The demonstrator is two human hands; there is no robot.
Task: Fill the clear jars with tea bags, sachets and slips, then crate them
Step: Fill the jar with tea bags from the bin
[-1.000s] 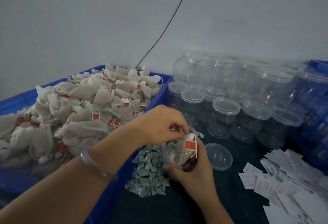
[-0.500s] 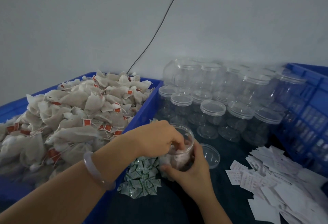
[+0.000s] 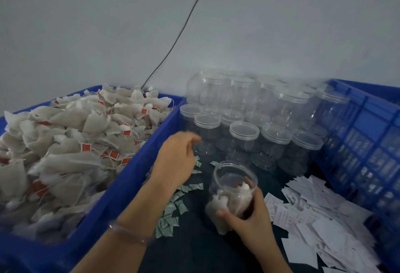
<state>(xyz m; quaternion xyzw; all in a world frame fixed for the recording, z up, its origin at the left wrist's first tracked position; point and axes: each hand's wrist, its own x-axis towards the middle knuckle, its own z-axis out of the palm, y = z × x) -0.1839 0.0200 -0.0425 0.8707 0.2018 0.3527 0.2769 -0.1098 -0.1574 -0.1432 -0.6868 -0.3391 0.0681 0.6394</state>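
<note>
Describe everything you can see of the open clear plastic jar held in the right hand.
The round clear plastic jar is lidless, its wide rimmed mouth facing up. Pale mesh tea bags partly fill it. The right hand grips its lower wall, thumb across the front. It is low over the dark table; whether its base rests there cannot be told.

Nothing legible is caught here. Faint rows of print are seen on the white slips (image 3: 289,214), but they are blurred past reading. Small red tags (image 3: 86,147) are carried by the tea bags (image 3: 65,162); no marking can be made out.
</note>
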